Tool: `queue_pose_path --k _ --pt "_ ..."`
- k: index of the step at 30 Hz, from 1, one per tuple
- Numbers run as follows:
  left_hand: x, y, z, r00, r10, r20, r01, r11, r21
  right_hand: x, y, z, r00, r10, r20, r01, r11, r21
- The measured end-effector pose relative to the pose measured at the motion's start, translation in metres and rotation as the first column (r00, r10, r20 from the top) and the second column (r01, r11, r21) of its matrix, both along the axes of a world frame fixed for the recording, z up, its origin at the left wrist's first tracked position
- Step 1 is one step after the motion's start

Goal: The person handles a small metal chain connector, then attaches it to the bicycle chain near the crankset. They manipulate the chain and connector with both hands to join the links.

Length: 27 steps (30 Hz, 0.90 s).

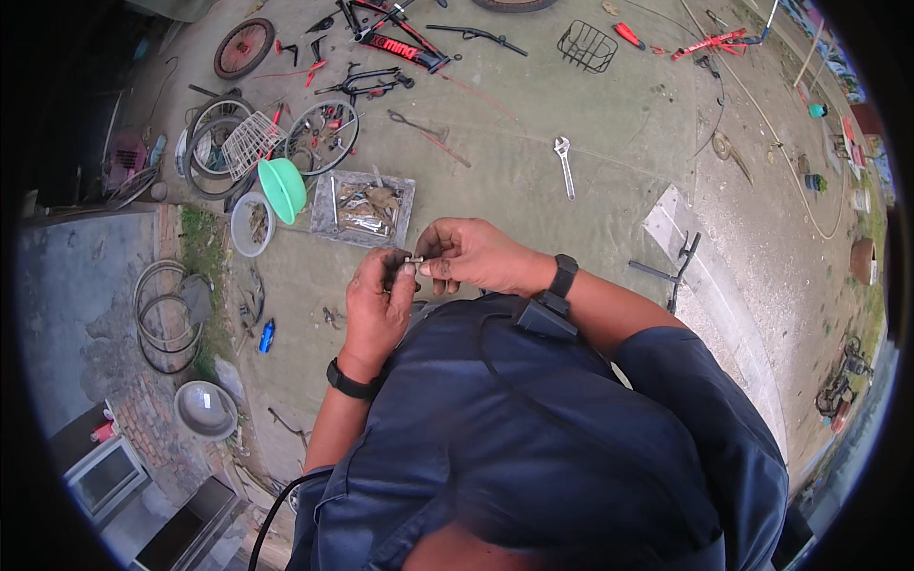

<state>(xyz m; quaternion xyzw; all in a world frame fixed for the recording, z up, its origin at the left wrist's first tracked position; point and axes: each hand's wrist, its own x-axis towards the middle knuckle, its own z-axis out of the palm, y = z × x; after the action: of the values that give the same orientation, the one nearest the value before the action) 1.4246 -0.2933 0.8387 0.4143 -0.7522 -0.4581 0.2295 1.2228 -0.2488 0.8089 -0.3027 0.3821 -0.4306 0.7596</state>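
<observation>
Close in front of my body, both hands meet over a small metal bolt-like part (pixel 414 260). My left hand (pixel 378 293) pinches one end of it between thumb and fingers. The other end is in the closed fingers of my right hand (pixel 478 257). Dark grime covers the fingertips. Its exact kind is too small to make out. Just beyond my left hand sits a grey tray (pixel 325 226) of loose tools and metal parts. An adjustable wrench (pixel 566 167) lies on the ground ahead of my right hand.
A green basin (pixel 283 190) leans by a white bucket (pixel 251 226) at left. Bicycle wheels (pixel 324 136), a red-black frame (pixel 400 46), a fork (pixel 367 82) and a wire basket (pixel 587 48) are spread farther off. A blue bottle (pixel 267 336) lies left; a black T-shaped bar (pixel 678 266) lies right.
</observation>
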Motion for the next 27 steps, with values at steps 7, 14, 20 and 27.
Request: queue_pose_path --k 7,14,20,27 --pt "-0.003 0.007 0.007 0.997 0.035 -0.070 -0.031 0.998 0.058 0.000 0.001 0.006 1.000 -0.019 0.025 0.019 1.000 -0.004" --pt "0.002 0.009 0.006 0.996 0.038 -0.079 -0.038 0.999 -0.005 -0.002 0.002 0.008 0.995 -0.004 0.104 0.001 1.000 0.028" --pt "0.007 0.013 0.004 0.996 0.053 -0.077 -0.052 0.999 0.012 0.000 0.004 0.009 0.990 -0.029 0.140 0.021 0.998 0.052" --pt "0.016 0.019 0.002 0.997 0.020 -0.070 -0.018 0.999 0.030 0.013 0.006 0.002 0.998 0.004 0.056 -0.006 1.000 0.019"
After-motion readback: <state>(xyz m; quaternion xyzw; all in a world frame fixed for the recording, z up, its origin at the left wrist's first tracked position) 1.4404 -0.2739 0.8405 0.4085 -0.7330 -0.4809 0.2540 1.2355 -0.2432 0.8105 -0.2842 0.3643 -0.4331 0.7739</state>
